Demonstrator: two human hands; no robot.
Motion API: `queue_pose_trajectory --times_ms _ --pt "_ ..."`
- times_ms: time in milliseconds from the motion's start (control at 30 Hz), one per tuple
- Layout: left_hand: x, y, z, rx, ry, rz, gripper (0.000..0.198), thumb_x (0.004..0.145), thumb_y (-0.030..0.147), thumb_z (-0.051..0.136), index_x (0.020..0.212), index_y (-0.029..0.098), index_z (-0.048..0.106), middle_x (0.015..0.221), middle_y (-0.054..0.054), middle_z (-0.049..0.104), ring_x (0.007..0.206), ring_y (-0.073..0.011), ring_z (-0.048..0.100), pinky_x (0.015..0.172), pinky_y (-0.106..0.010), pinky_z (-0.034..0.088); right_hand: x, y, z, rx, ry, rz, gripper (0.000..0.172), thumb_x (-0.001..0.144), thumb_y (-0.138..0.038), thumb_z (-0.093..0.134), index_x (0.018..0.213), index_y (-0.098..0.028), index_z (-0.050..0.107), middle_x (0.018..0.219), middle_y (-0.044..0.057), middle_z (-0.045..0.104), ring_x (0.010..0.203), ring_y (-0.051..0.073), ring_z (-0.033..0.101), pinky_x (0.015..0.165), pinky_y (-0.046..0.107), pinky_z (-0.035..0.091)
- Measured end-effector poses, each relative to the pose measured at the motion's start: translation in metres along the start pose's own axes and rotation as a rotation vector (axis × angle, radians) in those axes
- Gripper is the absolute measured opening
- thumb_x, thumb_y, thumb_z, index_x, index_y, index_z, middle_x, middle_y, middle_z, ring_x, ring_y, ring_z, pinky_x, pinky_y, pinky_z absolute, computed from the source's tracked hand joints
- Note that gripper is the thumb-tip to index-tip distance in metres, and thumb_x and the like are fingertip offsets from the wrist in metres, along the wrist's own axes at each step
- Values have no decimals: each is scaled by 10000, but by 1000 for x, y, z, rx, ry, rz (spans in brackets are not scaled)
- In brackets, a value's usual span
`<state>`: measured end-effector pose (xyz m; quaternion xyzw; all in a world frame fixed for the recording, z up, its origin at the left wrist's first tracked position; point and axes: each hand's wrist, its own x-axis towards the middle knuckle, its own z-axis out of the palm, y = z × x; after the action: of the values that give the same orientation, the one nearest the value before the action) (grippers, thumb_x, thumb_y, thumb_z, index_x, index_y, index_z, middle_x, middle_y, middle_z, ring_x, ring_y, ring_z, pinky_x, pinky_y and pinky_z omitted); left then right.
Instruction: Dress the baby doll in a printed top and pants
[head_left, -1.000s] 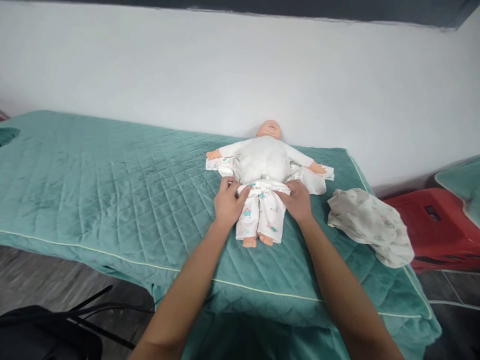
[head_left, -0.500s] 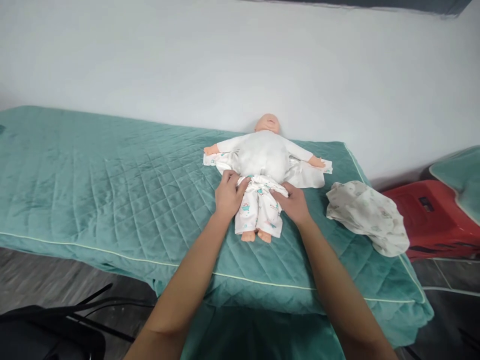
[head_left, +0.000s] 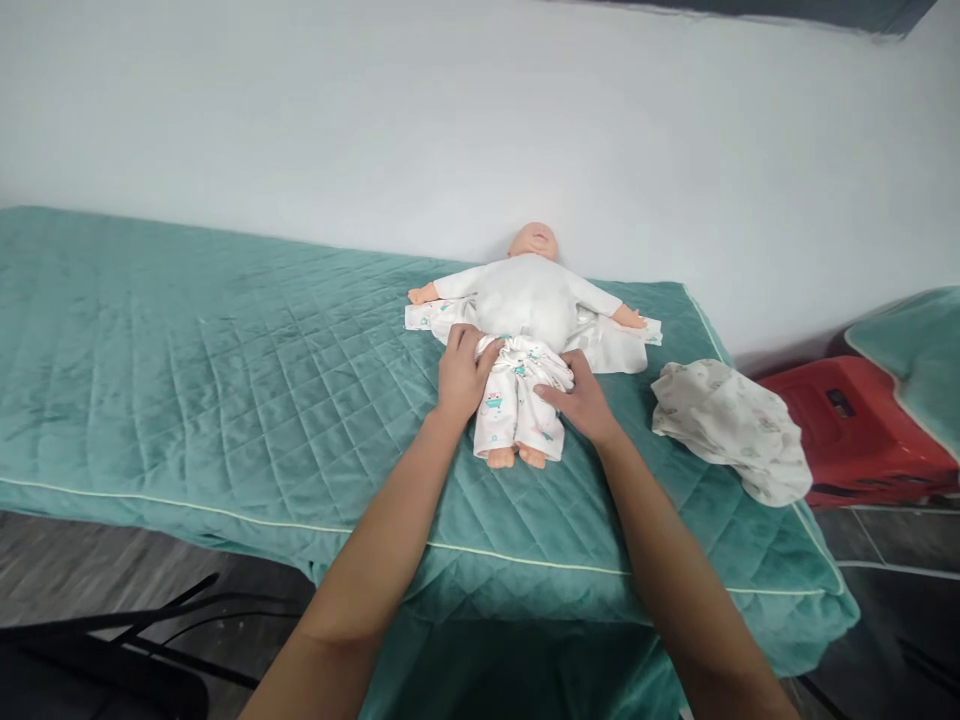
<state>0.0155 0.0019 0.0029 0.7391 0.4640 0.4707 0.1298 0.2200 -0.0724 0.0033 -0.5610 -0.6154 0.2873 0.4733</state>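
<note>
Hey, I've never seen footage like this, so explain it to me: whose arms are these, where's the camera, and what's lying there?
There's no machine here: those are a person's own bare hands. The camera is worn on their head, looking forward and down.

On the green quilted cover a doll lies on its back, head by the wall, feet towards the person. It wears printed trousers, and a printed garment is spread under its arms. Further right is a crumpled cloth.

The left hand and right hand are on the trousers near the waist, one at each side. How firmly they grip, I can't tell.
</note>
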Motion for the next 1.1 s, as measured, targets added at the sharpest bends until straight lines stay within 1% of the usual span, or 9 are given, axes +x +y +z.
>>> queue_pose_trajectory --times_ms 167,367,500,567,667,800,933,1033,1100 --pt "-16 6 -8 -37 17 -40 204 970 381 588 890 200 635 1108 -69 578 963 -183 607 877 -308 493 4 1 0 -70 9 -73 342 810 -508 726 858 -222 544 889 -11 483 838 172 483 781 312 427" --pt "-55 17 -26 -59 3 -44 292 972 386 574 754 196 610 1140 -79 590 961 -187 619 877 -339 508 5 4 2 -107 76 -100 252 824 -430 708 805 -215 578 855 -7 553 799 172 512 773 310 424" --pt "-74 22 -34 -64 -116 -94 200 936 406 627 908 208 611 1245 -90 567 1068 -213 618 880 -349 514 6 1 1 -132 112 -4 190 798 -381 690 847 -210 623 826 -10 625 772 178 549 739 301 426" --pt "-76 22 -34 -72 -172 -122 234 900 405 673 1010 213 596 1303 -95 538 1098 -222 616 877 -350 516 4 -3 0 -127 108 51 204 794 -392 685 867 -206 646 807 -14 650 771 183 569 716 294 423" --pt "-75 21 -32 -88 -180 -157 266 873 385 691 1044 214 579 1332 -97 513 1141 -234 606 906 -357 514 -7 -10 0 -109 60 65 234 809 -417 675 889 -196 672 821 -9 681 784 185 596 721 291 429" --pt "-71 19 -29 -122 -156 -180 230 859 353 686 1012 218 580 1309 -91 518 1202 -242 583 981 -368 499 -39 -19 4 -141 -18 55 284 853 -459 661 940 -190 689 839 5 700 787 191 622 738 304 445" --pt "-70 18 -30 -165 -170 -201 180 842 314 679 970 215 600 1291 -89 526 1204 -235 579 1034 -372 475 -67 -26 4 -131 -109 48 377 886 -516 640 1083 -195 648 984 36 703 904 222 647 814 349 488" --pt "-68 16 -30 -188 -187 -217 143 840 315 671 911 204 615 1288 -97 526 1210 -240 572 1066 -386 453 -77 -33 2 -141 -185 10 715 716 -561 814 1278 -208 546 1220 99 647 1125 307 619 967 454 494" --pt "-67 15 -30 -206 -195 -224 123 834 302 670 883 199 623 1285 -102 527 1228 -245 562 1080 -389 445 -81 -37 3 -223 -188 -33 903 594 -539 903 1333 -218 494 1277 134 605 1207 370 577 1035 521 461"
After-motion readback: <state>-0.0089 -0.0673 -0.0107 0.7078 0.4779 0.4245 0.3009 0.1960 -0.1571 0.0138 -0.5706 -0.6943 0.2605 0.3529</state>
